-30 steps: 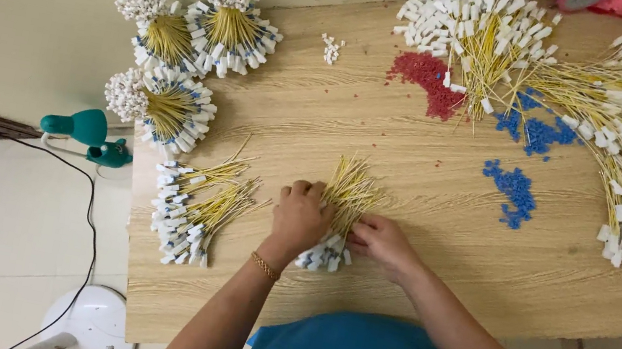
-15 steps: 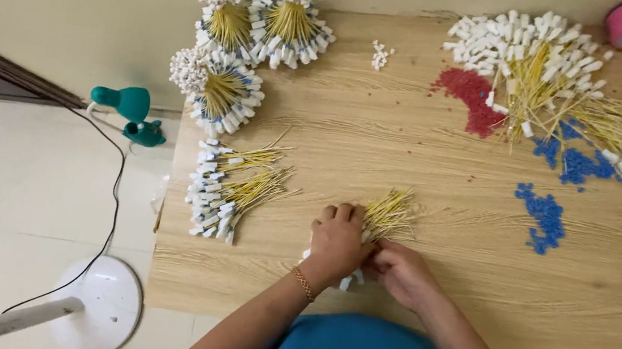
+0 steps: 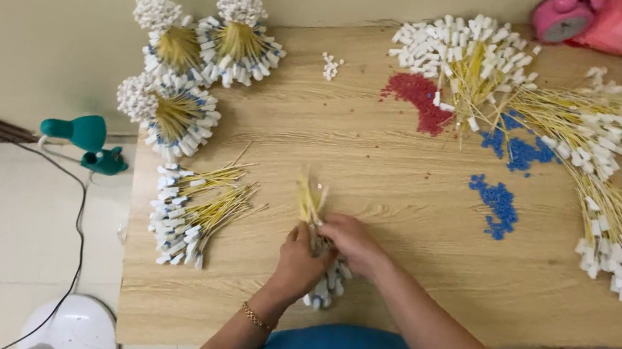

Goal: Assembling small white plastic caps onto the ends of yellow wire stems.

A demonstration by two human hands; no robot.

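Both hands [image 3: 323,253] clenched around bundle [image 3: 315,231], thin yellow wires, white connector ends.

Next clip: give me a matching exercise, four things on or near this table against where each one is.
1. red beads
2. loose bundle
3. pink clock
4. green lamp

a. off the table's left edge
b. far edge of the table, by the wall
c. left of the hands
d. beside the big white-tipped pile at the back

Pairs: 1-d, 2-c, 3-b, 4-a
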